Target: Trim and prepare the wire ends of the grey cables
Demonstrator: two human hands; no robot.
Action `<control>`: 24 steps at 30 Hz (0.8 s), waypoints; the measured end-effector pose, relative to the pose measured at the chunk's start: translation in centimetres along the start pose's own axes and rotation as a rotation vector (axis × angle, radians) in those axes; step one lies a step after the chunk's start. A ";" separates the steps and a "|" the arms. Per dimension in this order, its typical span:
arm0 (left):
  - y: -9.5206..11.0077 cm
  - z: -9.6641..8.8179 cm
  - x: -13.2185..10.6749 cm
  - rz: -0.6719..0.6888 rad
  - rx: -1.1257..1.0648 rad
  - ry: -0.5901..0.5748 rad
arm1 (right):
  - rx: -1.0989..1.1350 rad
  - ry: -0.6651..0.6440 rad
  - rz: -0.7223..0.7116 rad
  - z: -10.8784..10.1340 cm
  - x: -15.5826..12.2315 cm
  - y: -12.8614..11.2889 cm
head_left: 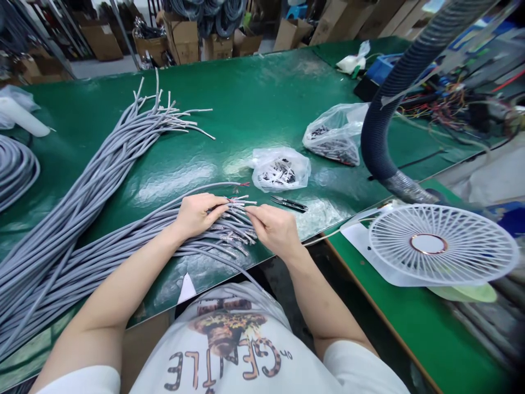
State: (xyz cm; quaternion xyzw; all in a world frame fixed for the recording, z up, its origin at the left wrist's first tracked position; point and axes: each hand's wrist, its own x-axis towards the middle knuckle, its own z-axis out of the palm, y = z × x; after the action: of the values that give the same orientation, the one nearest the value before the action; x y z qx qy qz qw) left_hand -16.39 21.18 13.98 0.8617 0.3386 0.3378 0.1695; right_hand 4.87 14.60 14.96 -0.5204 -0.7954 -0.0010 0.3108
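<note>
A big bundle of grey cables (82, 235) lies across the green table (254, 104), its stripped ends near the front edge. My left hand (199, 214) is closed around the end of one grey cable (229, 205), holding it over the bundle's ends. My right hand (274, 227) pinches the thin bared wires (245, 203) at that cable's tip. Small black snips (289, 204) lie on the table just beyond my right hand. A clear bag of small dark parts (281, 169) sits behind the snips.
A second bag of parts (334, 134) lies further right. A dark ribbed hose (388, 104) arches over the table's right side. A white fan (441, 243) rests on the adjoining bench. More grey cables (14, 169) sit at far left; cardboard boxes (184, 38) stand behind.
</note>
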 end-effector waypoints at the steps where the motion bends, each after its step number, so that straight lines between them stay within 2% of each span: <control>1: -0.1 0.0 0.0 0.001 0.002 -0.006 | -0.010 0.002 -0.003 0.1 0.0 0.0; 9: -0.1 0.0 0.0 0.016 0.006 -0.013 | 0.045 0.003 -0.012 0.3 0.2 0.3; 13: -0.1 -0.2 0.1 0.025 -0.031 0.000 | 0.131 0.008 -0.092 0.5 0.6 1.3; 19: -0.1 -0.5 0.1 0.013 -0.089 -0.022 | 0.113 -0.011 -0.195 0.4 1.5 2.1; 24: -0.3 -0.4 0.1 0.000 -0.109 -0.038 | 0.170 -0.065 -0.153 0.5 1.5 2.3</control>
State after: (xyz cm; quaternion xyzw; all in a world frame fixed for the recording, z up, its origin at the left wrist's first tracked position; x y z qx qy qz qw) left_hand -16.74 21.49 14.22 0.8575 0.3163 0.3392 0.2227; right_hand 6.12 17.06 14.57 -0.4295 -0.8397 0.0598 0.3268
